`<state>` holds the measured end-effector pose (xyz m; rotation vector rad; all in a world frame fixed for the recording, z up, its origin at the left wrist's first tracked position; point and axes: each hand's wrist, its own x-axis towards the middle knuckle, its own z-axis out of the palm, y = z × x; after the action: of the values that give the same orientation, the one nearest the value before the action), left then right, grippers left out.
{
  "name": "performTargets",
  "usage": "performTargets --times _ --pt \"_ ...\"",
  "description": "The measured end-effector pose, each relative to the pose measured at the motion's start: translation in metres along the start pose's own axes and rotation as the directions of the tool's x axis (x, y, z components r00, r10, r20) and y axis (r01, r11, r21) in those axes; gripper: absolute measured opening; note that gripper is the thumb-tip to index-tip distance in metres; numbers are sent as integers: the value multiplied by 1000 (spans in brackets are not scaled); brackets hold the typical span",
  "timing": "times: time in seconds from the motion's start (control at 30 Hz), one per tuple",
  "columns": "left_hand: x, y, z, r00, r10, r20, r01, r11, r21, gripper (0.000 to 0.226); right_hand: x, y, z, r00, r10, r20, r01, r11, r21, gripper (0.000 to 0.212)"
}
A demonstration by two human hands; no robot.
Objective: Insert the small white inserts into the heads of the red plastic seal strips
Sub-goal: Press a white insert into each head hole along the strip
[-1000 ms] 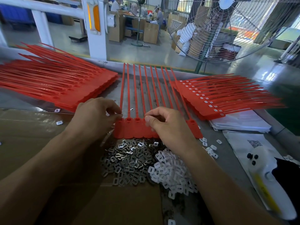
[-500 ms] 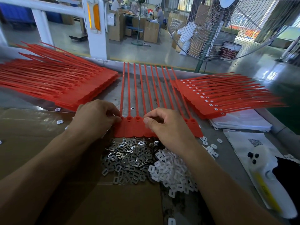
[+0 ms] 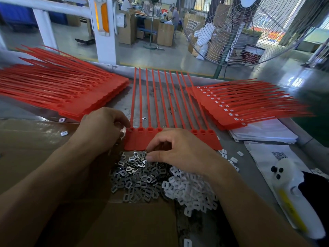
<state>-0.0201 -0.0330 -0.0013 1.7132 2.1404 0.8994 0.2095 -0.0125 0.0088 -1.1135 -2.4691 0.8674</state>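
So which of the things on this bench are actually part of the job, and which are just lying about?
Part of the job:
- row of red seal strips
- pile of white inserts
- pile of metal clips
- stack of unfilled strips
- stack of filled strips
- left hand, right hand

Lying about:
- white handheld device
- stack of white sheets
- big fan

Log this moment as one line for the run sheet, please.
left hand: pinching end of red strip row | right hand: fingertips on metal clip pile | white inserts: beside it | visible heads unfilled
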Motion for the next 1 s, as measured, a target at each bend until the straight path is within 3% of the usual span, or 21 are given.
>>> performTargets --times 0.1,0.27,0.43,0.77,0.9,1.0 --pt "-1 3 0 1000 10 20 -12 998 58 29 0 -1 -1 999 9 43 -8 999 -32 24" --pt "-1 2 2 999 44 -12 -43 997 67 32 -1 -3 -2 998 5 61 -2 999 -49 17" --pt "2 -1 5 995 91 -50 -90 996 12 32 -2 -4 -3 999 -1 54 4 999 -53 8" --pt "-2 5 9 982 170 -80 -178 978 -105 30 -3 -8 0 994 -54 90 63 993 -98 10" --pt "-2 7 10 980 191 -61 -197 971 -133 30 -3 -8 2 997 -54 46 57 997 -60 5" --pt "-3 9 11 978 207 -34 -210 959 -188 31 -3 -5 3 999 -20 -25 21 998 61 3"
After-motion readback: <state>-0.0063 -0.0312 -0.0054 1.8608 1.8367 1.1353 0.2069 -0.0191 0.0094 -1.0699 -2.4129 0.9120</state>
